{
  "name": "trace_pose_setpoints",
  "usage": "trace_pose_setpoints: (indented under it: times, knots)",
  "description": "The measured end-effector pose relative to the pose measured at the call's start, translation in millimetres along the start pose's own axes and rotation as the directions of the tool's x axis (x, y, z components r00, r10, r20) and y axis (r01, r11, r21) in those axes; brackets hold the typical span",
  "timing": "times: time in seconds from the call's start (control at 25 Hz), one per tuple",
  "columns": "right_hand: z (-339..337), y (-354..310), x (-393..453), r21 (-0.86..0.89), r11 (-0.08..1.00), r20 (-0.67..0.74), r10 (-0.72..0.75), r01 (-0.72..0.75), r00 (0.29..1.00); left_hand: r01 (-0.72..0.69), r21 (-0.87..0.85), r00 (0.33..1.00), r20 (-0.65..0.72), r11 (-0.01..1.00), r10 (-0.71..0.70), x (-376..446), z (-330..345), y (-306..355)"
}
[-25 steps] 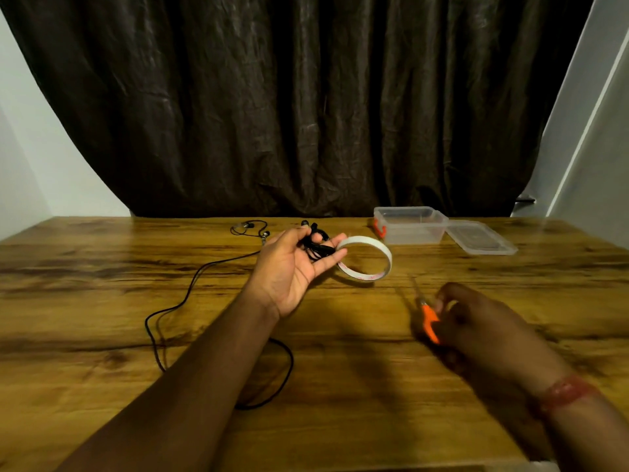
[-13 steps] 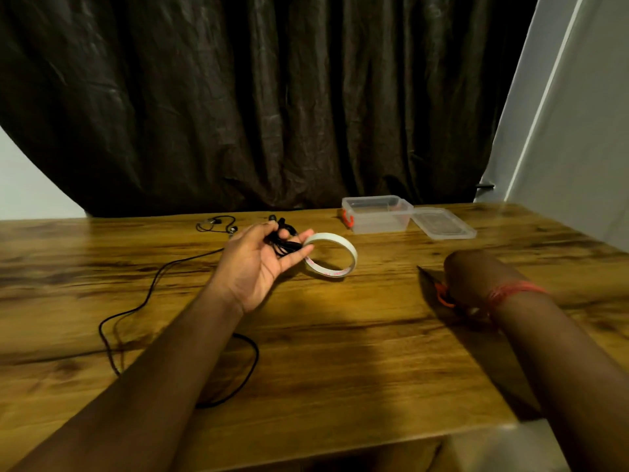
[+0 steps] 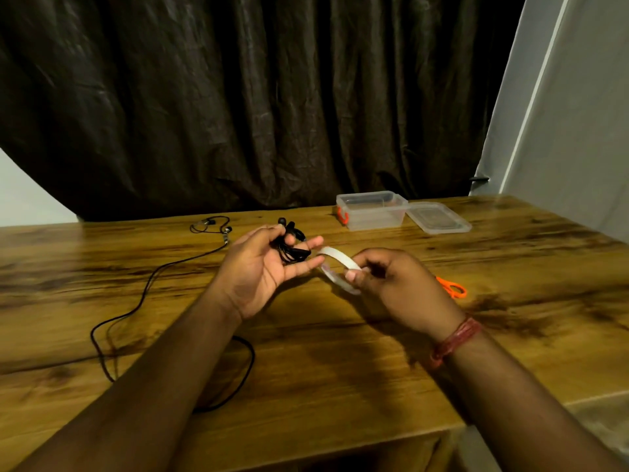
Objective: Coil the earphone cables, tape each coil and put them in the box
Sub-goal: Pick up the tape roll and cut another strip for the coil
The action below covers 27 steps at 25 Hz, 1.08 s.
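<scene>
— While that second cable [image 3: 146, 294] lies loose across the left of the bench [image 3: 340, 386], not yet wound, which step would you say this is?

— Taping the first coil, I'd judge. The left hand [image 3: 262, 267] sits palm up, its grip narrow: the thumb pins the coiled black earphones [image 3: 291, 248] against the fingers, earbuds poking out at the top.

— And the right?

— The right hand [image 3: 391, 284] has a narrow grip too, thumb and fingers pinched on the white tape roll [image 3: 340, 270], which is just beside the left fingertips, perhaps touching them; I can't tell from here.

— How should it be done well?

— Keep the thumb firm so the loops don't spring apart, find the free end of the tape, pull out a short length and wrap it across the bundle's middle, clear of the earbuds. The orange scissors [image 3: 451, 287] lie on the bench just past the right hand, close enough to cut with.

— Where does it go afterwards?

— The clear box [image 3: 372, 212] stands open at the back right, well apart from the hands, its lid [image 3: 439, 218] lying beside it.
</scene>
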State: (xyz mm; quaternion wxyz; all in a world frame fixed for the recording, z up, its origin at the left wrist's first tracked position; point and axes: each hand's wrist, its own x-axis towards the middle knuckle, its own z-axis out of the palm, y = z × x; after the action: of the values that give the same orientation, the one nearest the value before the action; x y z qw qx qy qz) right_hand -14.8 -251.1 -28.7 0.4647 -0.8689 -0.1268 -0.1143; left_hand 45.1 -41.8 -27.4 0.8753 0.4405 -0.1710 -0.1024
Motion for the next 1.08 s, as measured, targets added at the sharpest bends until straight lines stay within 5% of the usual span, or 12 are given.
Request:
trace_pose_setpoints:
  times: [0.08, 0.2, 0.32, 0.72, 0.88, 0.96, 1.08]
  knots:
    - [-10.9, 8.7, -1.3, -0.240, 0.971, -0.025, -0.014, 0.007, 1.000, 0.001, 0.009, 1.000, 0.001, 1.000, -0.001, -0.3, -0.8, 2.5]
    - [-23.8, 16.9, 0.5, -0.701, 0.712, -0.020, 0.029, -0.035, 0.999, 0.011, 0.029, 1.000, 0.011, 1.000, -0.011, -1.3, -0.1, 3.8]
    - [-32.4, 22.1, 1.6, -0.794, 0.605, -0.007, 0.089, -0.060, 0.996, 0.017, 0.045, 1.000, 0.013, 0.999, -0.018, -3.7, 1.1, 4.8]
    - [-46.3, 21.4, 7.0, -0.685, 0.728, 0.184, 0.213, -0.031, 0.960, 0.043, 0.173, 0.998, 0.027, 0.984, -0.048, -4.5, -1.3, 4.2]
    - [-51.1, 4.7, 18.5, -0.766, 0.636, 0.283, 0.206, 0.092, 0.937, 0.051, 0.154, 0.998, 0.033, 0.987, -0.056, -5.2, -1.4, 3.5]
    - [-39.2, -7.5, 35.4, -0.626, 0.765, 0.220, -0.012, 0.151, 0.975, 0.053, 0.166, 0.998, 0.035, 0.985, -0.060, -4.8, -1.0, 2.5]
    - [-6.5, -27.4, 61.2, -0.133, 0.963, 0.043, -0.231, 0.235, 0.972, 0.066, 0.214, 0.998, 0.009, 0.975, -0.069, -4.7, 0.1, 2.5]
